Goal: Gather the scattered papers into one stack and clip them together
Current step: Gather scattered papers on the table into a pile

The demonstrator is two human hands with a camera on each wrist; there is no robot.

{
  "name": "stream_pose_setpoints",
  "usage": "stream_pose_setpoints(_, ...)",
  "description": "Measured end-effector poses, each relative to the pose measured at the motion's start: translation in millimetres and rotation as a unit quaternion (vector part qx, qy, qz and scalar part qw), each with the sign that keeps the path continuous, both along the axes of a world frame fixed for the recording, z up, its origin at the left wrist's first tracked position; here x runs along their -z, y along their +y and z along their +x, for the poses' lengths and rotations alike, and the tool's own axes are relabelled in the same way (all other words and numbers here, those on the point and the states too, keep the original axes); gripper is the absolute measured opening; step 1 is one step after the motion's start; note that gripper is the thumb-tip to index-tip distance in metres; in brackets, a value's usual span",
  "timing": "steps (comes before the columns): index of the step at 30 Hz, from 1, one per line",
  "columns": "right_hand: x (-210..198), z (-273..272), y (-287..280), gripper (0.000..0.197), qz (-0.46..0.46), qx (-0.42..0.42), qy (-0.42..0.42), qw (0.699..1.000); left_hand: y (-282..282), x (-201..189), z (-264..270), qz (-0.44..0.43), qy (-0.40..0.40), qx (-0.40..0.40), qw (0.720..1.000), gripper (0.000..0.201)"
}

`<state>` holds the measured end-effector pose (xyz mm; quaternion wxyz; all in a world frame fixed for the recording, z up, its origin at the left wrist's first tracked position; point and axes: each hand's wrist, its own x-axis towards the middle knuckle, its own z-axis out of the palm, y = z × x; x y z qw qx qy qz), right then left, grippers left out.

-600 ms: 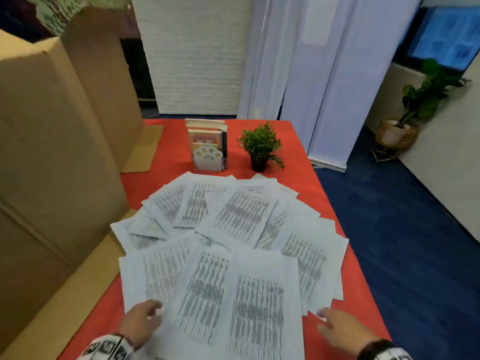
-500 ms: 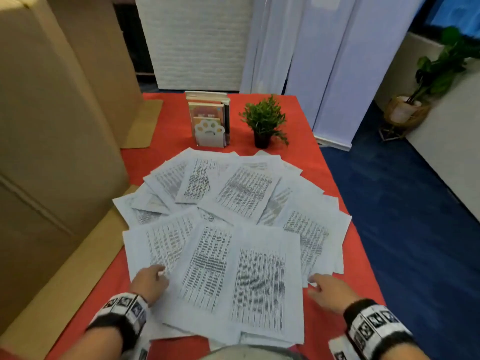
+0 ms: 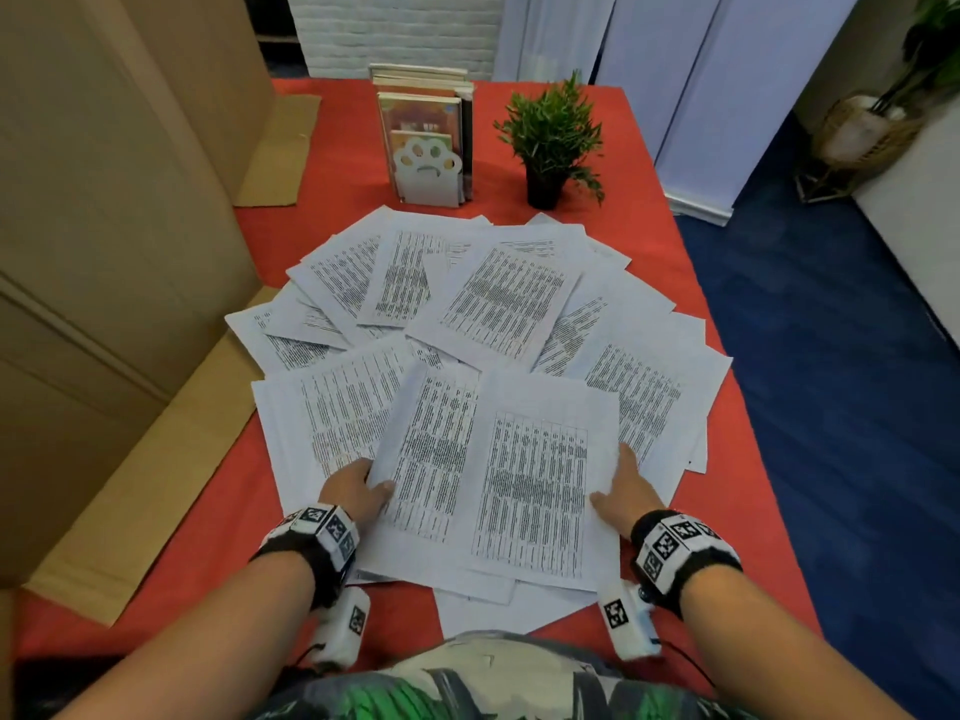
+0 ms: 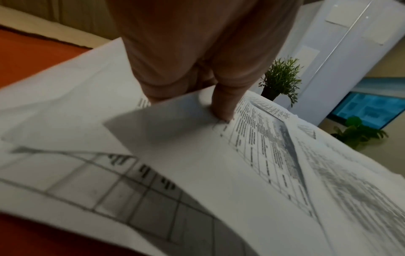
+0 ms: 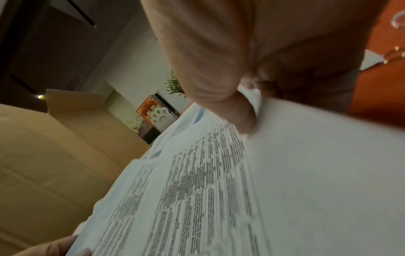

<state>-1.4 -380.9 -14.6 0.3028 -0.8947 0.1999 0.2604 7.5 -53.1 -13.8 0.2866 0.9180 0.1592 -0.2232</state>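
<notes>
Paper sheets [image 3: 498, 475] lift at both side edges — left hand [image 3: 358, 488] and right hand [image 3: 626, 493] each pinching one.

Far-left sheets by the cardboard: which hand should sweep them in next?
Left, probably. The left hand sits at the near sheets' left edge, nearest the far-left sheets; the right hand grips the opposite edge.

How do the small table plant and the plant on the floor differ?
The table plant stands on the red table in a black pot; the floor plant sits on the floor to the right, in a woven basket. The table plant has fine, narrow leaves and shows whole; the floor plant has broader leaves, cut off by the frame. Both are green and upright.
</notes>
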Motion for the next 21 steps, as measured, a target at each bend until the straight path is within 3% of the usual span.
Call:
stream_pose_setpoints(2,-3.1,-0.1,-0.1,0.065,0.005,0.033,-0.032,0.999,3.0,0.0,-2.7,-0.008,-0.031,-0.056,0.998,0.019)
stream_pose_setpoints(4,-8.7,1.7,-2.9,0.041,-0.012,0.014,-0.055,0.998,12.9,-1.9,-4.1,-0.013,-0.07,-0.137,0.988,0.024)
stream_pose_setpoints(6,-15.2,5.4,-6.1,0.03,-0.006,0.004,-0.085,0.996,28.8,-4.5,-5.4,-0.012,-0.091,-0.198,0.976,0.03)
stream_pose_setpoints(13,-29.0,31.6,3.7,0.024,0.114,0.08,-0.141,0.98,74.8,-0.7,-18.8,0.049,-0.116,-0.201,0.971,0.027)
stream_pose_setpoints(18,-23.6,82.0,35.6,0.016,0.187,0.169,-0.141,0.957,67.2,-10.4,-22.0,-0.006,-0.129,-0.218,0.967,0.012)
stream_pose_setpoints(21,-21.3,113.9,56.1,0.021,0.165,0.171,-0.134,0.962,66.6,-10.6,-24.4,-0.029,-0.124,-0.238,0.963,0.021)
